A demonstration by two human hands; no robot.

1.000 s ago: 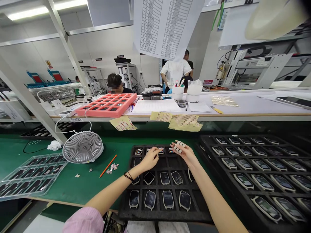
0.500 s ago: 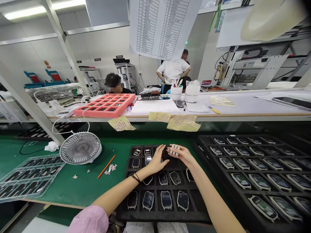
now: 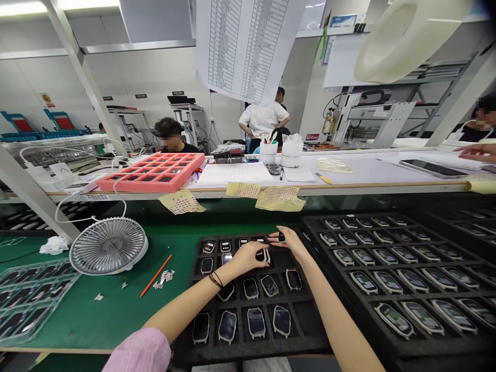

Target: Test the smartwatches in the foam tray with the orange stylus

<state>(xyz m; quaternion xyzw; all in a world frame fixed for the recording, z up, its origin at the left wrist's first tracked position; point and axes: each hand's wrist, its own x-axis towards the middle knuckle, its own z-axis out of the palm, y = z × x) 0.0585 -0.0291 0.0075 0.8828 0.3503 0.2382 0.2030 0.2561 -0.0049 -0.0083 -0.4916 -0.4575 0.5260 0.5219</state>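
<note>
Above the black foam tray, my left hand pinches light-framed watch bodies, apparently a couple stacked together. My right hand is just right of it, its thumb and fingers closed around a watch body whose dark face shows. Several watch bodies lie face up in the tray's compartments, such as one watch in the front row. A watch in the back row has a lit screen with coloured icons. My left forearm covers part of the middle rows.
Another black tray full of watches stands close on the right. Left are a round fan, an orange stick, small paper scraps and a clear tray. A pink foam tray rests on the shelf, where another person's hand reaches.
The stack of watch bodies in my right hand has been split: my left hand, empty before, now holds some, and my right hand holds one. The view has shifted a little to the right.
</note>
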